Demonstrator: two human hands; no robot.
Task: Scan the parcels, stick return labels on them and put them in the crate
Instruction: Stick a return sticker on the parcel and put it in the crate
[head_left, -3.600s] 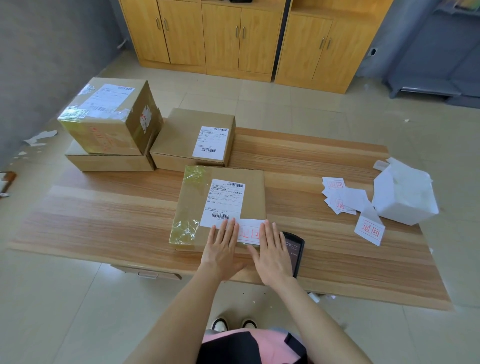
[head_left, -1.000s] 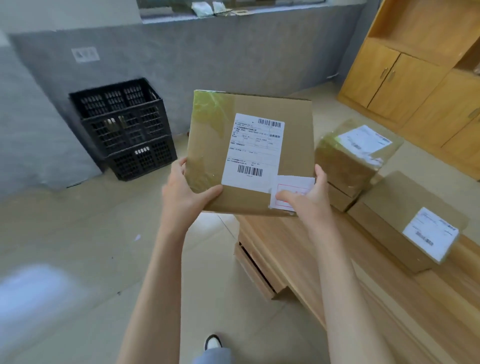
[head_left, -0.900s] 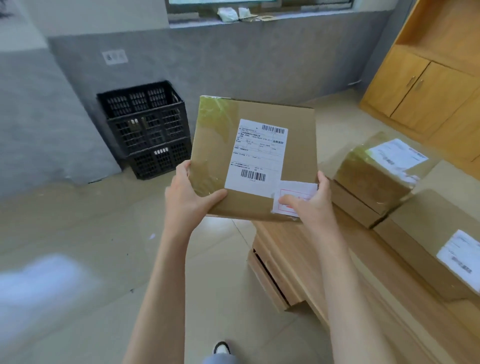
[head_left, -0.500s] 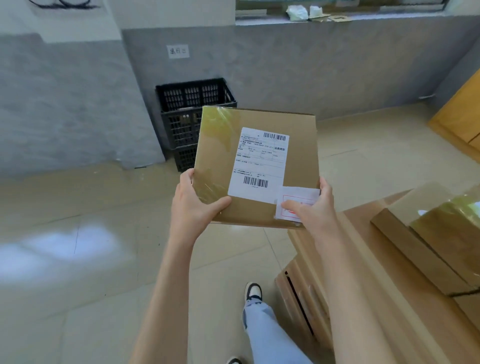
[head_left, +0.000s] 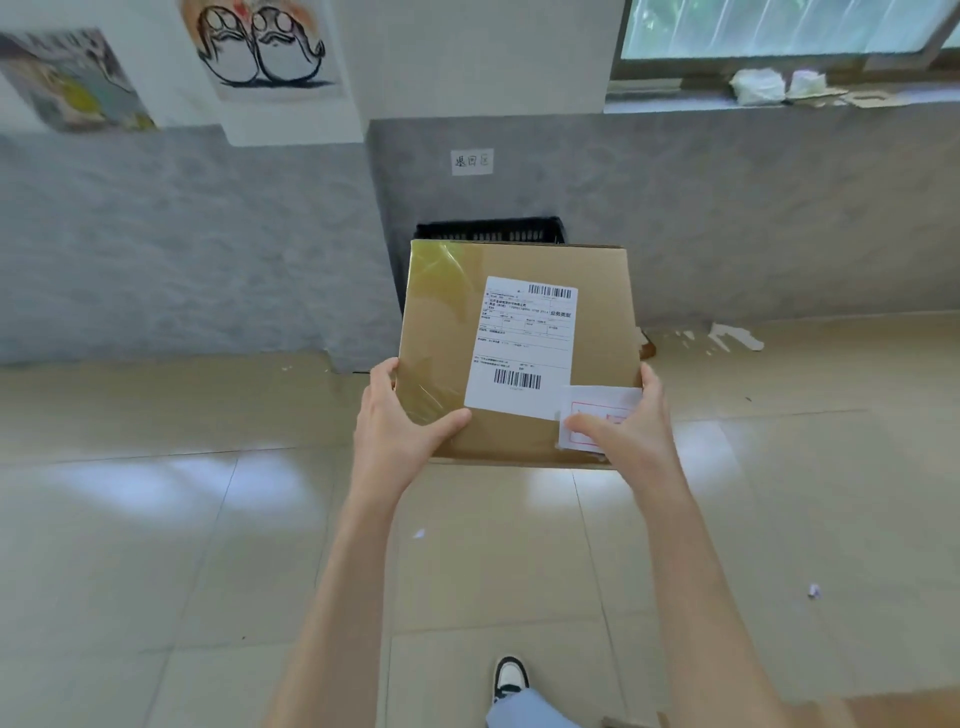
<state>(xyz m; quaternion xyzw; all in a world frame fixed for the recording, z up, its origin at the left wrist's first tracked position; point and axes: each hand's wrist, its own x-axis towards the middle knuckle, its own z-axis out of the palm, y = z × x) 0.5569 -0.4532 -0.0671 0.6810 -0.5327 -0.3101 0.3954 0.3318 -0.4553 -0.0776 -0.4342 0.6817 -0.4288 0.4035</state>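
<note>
Upright parcel (head_left: 519, 332) in both hands (head_left: 400, 421), label facing viewer

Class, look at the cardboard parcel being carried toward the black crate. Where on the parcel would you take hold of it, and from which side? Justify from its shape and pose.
Grip the parcel at its two near corners, one from each side, as the left hand and right hand do here. It is flat and wide with its labelled face up, so thumbs on top and fingers beneath probably keep it level on the way to the crate.
</note>
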